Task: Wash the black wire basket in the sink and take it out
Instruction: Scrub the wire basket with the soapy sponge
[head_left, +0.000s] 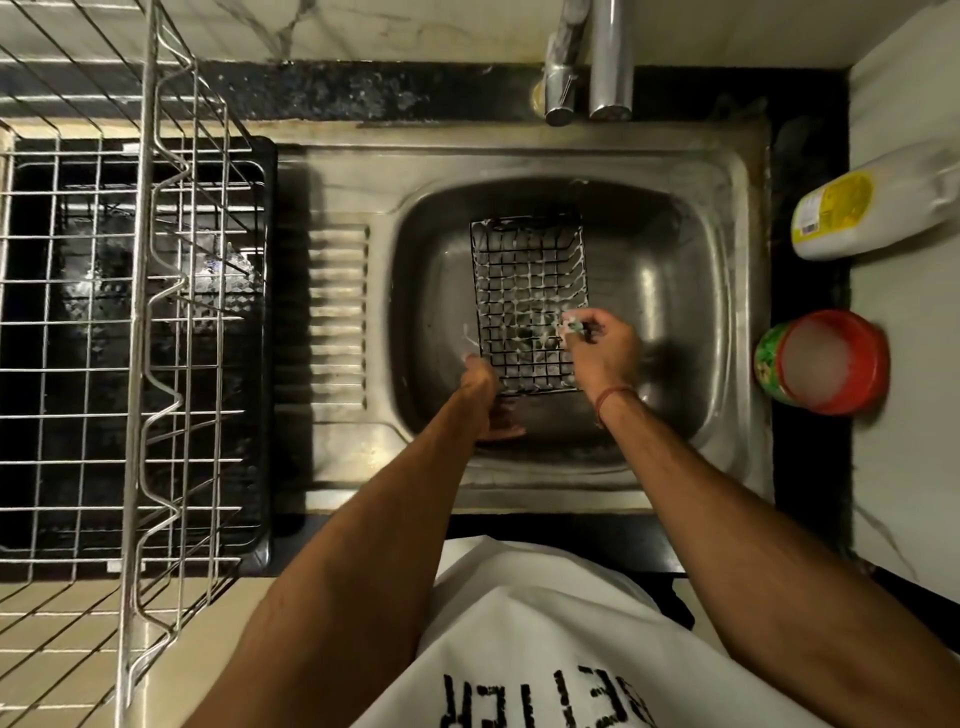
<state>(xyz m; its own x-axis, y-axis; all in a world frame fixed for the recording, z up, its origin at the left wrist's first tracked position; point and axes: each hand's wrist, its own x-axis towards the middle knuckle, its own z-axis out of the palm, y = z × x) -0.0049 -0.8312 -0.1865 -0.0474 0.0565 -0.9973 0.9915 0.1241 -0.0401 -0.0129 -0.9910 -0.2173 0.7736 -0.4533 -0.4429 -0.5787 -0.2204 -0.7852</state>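
The black wire basket (527, 291) stands in the steel sink (675, 291), its wires streaked with white soap foam. My left hand (480, 387) grips the basket's near left corner. My right hand (602, 348) is at the basket's near right edge and pinches a small foamy scrubber (571, 326) against the wires. The lower edge of the basket is partly hidden behind both hands.
A chrome tap (610, 57) stands above the sink's far rim. A steel dish rack (130, 312) over a black tray (260, 353) fills the left counter. On the right lie a white bottle with a yellow label (857, 213) and a red tub of soap paste (826, 361).
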